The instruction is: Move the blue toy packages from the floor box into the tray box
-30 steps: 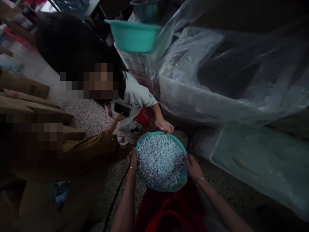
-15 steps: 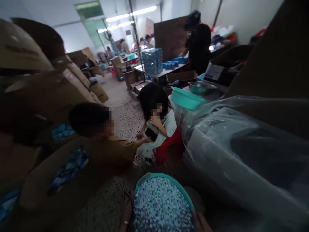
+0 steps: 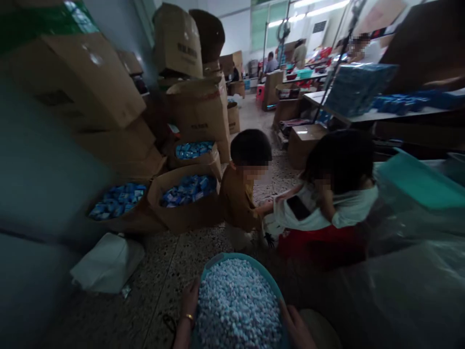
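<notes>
A round teal basin (image 3: pixel 221 259) heaped with small white and pale blue pieces sits at the bottom middle of the view. My left hand (image 3: pixel 190 300) grips its left rim; a gold bangle shows on that wrist. My right hand (image 3: pixel 296 325) grips its right rim. Both hands are cut off by the lower edge. The basin is held above a speckled terrazzo floor (image 3: pixel 160 271).
Two small children (image 3: pixel 242 194) crouch just beyond the basin; one (image 3: pixel 327 203) holds a dark phone. Open cardboard boxes (image 3: pixel 181 194) of blue packets stand at left, a white bag (image 3: pixel 107 261) lies on the floor. A teal tub (image 3: pixel 417 182) and clear plastic sheeting (image 3: pixel 399 281) are at right.
The view has swung up and to the left, from the basin and plastic sheeting to the room and the boxes. My hands keep hold of the basin's rim.
</notes>
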`<act>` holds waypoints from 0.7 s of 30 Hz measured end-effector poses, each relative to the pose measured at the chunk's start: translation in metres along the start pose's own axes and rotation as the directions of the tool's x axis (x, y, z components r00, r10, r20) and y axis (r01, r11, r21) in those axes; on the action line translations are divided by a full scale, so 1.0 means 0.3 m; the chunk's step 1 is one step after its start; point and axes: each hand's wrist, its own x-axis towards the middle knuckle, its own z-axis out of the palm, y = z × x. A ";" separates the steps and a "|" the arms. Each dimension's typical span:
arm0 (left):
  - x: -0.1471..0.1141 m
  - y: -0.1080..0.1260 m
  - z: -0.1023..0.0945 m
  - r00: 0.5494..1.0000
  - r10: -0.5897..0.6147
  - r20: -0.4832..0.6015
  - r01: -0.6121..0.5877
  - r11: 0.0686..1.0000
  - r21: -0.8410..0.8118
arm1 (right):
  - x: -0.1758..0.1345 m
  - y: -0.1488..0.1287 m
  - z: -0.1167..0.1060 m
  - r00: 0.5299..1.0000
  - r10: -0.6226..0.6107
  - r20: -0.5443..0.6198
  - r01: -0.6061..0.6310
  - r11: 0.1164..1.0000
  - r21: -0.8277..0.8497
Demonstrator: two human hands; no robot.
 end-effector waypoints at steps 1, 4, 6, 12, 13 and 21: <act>0.019 -0.012 -0.045 0.999 -0.036 0.005 0.036 0.999 -0.029 | 0.017 -0.038 0.039 0.999 0.011 0.032 -0.011 1.000 -0.001; 0.106 -0.034 -0.171 0.995 -0.093 -0.046 0.092 0.995 -0.028 | 0.072 -0.144 0.164 0.997 0.043 0.063 -0.043 0.999 -0.001; 0.173 -0.032 -0.243 0.992 -0.076 -0.097 0.076 0.997 0.001 | 0.109 -0.205 0.247 0.998 0.040 0.043 -0.041 0.999 0.015; 0.366 -0.006 -0.363 0.988 -0.041 -0.149 0.043 0.999 0.011 | 0.233 -0.353 0.434 1.000 -0.005 -0.027 0.005 1.000 -0.016; 0.394 -0.007 -0.372 0.985 -0.054 -0.162 0.054 0.999 -0.007 | 0.254 -0.375 0.452 1.000 -0.005 -0.021 0.004 1.000 -0.028; 0.505 -0.032 -0.381 0.972 -0.121 -0.204 0.106 0.991 -0.083 | 0.357 -0.494 0.474 0.999 -0.049 0.014 0.051 0.990 -0.129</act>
